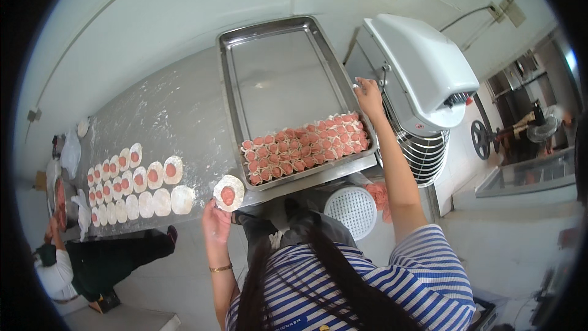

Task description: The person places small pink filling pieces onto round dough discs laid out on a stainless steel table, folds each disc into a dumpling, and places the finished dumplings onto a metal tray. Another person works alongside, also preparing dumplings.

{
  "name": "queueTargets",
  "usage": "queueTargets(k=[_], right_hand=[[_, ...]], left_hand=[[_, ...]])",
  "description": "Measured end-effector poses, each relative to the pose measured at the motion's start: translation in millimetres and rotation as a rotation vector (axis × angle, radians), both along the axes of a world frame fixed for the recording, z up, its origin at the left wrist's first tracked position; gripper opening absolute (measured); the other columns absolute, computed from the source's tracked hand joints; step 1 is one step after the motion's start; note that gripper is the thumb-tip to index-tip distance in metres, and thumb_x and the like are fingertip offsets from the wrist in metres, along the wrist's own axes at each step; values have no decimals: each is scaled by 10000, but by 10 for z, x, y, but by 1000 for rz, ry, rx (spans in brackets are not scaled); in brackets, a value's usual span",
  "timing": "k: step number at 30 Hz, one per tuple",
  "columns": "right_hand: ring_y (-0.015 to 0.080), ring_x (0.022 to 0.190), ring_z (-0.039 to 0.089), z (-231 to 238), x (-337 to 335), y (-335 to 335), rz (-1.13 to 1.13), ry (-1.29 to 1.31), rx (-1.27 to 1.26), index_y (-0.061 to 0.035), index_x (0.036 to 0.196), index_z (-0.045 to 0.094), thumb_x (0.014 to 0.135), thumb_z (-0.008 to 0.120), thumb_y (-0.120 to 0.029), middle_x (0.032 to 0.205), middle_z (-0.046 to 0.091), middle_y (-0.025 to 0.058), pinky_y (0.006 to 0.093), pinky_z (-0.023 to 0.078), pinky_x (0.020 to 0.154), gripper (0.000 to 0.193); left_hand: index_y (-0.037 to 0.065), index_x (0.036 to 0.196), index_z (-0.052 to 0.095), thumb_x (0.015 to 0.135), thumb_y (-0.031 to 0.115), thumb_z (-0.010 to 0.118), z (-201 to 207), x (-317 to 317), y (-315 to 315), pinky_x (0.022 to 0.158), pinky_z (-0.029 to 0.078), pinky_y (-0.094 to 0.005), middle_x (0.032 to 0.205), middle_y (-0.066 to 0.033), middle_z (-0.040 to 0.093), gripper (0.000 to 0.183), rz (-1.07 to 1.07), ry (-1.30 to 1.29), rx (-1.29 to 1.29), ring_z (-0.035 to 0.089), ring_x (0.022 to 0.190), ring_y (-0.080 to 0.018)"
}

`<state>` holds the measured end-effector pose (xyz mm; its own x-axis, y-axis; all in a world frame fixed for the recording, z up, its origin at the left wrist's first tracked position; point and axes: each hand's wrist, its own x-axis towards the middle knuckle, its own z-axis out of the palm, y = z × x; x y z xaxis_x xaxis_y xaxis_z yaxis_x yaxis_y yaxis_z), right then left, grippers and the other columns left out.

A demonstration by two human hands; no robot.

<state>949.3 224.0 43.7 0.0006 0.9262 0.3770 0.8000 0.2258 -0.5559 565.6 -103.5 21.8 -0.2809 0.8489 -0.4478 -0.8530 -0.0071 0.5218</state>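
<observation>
My left hand (217, 221) is closed on the edge of a round dough wrapper (238, 203) with a dab of pink meat filling in its middle, held just off the table's front edge. My right hand (369, 95) is raised by the right rim of a large metal tray (269, 73). Its fingers are bent with the tips slightly apart, and I see nothing between them. Several rows of small open-topped dumplings (306, 147) with pink filling stand packed across the near part of the tray.
On the floured steel table (165, 116), rows of wrappers (182, 199) lie at the left, many topped with filling. A white dough mixer (419, 73) stands right of the tray. Below the table edge is a white perforated stool (350, 211). Another person (67, 270) works at far left.
</observation>
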Motion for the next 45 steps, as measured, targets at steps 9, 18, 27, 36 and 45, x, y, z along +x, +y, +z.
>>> queueTargets(k=[9,18,27,36,45], right_hand=[[148,1065,536,48,-2107,-1407,924,733,-989,-37,1221,544,895,583,-246,1123,593,79,317,465,856,390],[157,771,626,-606,-2992,-2004,780,761,-1027,19,996,630,831,608,-89,875,661,90,291,498,703,199],[205,712,642,-782,-3106,-2147,641,466,-765,6,991,645,774,576,-49,803,663,160,312,493,672,234],[97,792,583,-716,-3035,-2172,806,581,-940,23,1018,625,786,599,29,868,635,47,235,461,700,233],[117,897,583,-372,-3079,-2152,849,1029,-1105,14,990,590,792,626,31,990,619,66,240,462,792,202]], left_hand=[[3,1132,495,879,71,525,183,-67,-8,900,504,-327,1133,-98,565,264,48,84,-5,583,1028,-186],[-13,1146,520,910,131,443,-255,-430,-115,694,528,-262,950,-73,590,288,-83,715,-402,603,824,-128],[-36,1106,586,889,96,456,-597,-287,-162,644,523,-277,819,-120,654,286,191,777,-421,642,740,-146],[-16,1061,624,812,-35,601,-313,-267,-179,672,502,-228,854,-61,667,251,10,1003,-436,633,735,-109],[39,981,548,859,-14,581,-353,-263,-119,763,542,-268,1165,-70,538,137,296,440,-169,589,971,-145]])
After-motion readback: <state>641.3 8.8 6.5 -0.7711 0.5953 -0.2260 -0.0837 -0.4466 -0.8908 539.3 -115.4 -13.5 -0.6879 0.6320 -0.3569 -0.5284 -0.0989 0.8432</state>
